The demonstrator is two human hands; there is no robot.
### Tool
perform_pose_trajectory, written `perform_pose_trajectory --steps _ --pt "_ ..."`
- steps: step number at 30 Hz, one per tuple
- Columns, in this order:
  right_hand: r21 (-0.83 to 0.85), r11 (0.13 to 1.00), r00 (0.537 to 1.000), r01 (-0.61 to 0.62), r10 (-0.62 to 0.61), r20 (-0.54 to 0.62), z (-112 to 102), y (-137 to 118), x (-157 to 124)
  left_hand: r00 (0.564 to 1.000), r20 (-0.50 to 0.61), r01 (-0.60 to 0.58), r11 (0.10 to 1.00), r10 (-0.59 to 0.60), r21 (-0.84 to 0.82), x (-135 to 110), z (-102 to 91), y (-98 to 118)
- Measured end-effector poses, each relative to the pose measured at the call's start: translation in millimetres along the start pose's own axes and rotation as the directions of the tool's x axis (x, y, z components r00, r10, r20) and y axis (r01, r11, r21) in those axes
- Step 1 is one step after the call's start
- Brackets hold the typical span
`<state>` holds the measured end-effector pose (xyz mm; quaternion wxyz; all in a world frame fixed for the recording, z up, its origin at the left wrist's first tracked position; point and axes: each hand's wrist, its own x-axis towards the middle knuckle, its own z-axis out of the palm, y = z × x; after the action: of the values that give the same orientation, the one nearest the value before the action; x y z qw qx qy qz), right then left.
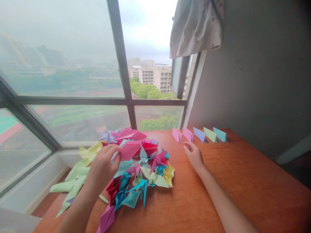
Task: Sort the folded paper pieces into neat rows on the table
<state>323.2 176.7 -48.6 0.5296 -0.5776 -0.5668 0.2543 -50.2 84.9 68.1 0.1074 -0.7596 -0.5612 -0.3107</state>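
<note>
A heap of folded origami pieces in pink, blue, green, yellow and red lies on the left of a wooden table. My left hand reaches into the heap, fingers pinched on a pink sheet of paper. My right hand rests on the table to the right of the heap, fingers loosely curled, holding nothing. Beyond it stands a row of several folded paper triangles, pink, purple, green and blue.
Flat green and yellow paper sheets overhang the table's left edge. A large window runs behind the table, with a grey curtain bunched at the top right. A grey wall stands on the right.
</note>
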Motion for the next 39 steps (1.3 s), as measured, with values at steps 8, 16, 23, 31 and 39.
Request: perform_pose_trajectory --steps 8,16,23,31,39 --pt "0.112 0.993 0.993 0.025 -0.037 0.108 0.3 -27.2 -8.5 0.999 -0.009 -0.043 0.950 0.042 -0.311 14.9 13.3 91.9" --pt "0.259 0.964 0.985 0.058 -0.097 0.143 -10.7 -49.7 -13.5 0.996 0.054 -0.044 0.950 0.064 -0.309 15.5 38.7 125.0" --pt "0.338 0.878 0.860 0.339 -0.435 0.267 -23.2 -76.4 -25.3 0.987 0.132 -0.056 0.966 0.092 -0.253 14.3 53.9 121.5" --pt "0.200 0.814 0.762 0.545 -0.581 0.287 -13.5 -78.8 -23.4 0.991 0.105 -0.028 0.887 0.086 -0.462 7.3 61.3 114.8" --pt "0.179 0.858 0.802 0.481 -0.514 0.305 -28.5 -80.5 -16.6 0.944 0.246 0.331 0.622 -0.221 -0.710 -0.1 63.1 108.5"
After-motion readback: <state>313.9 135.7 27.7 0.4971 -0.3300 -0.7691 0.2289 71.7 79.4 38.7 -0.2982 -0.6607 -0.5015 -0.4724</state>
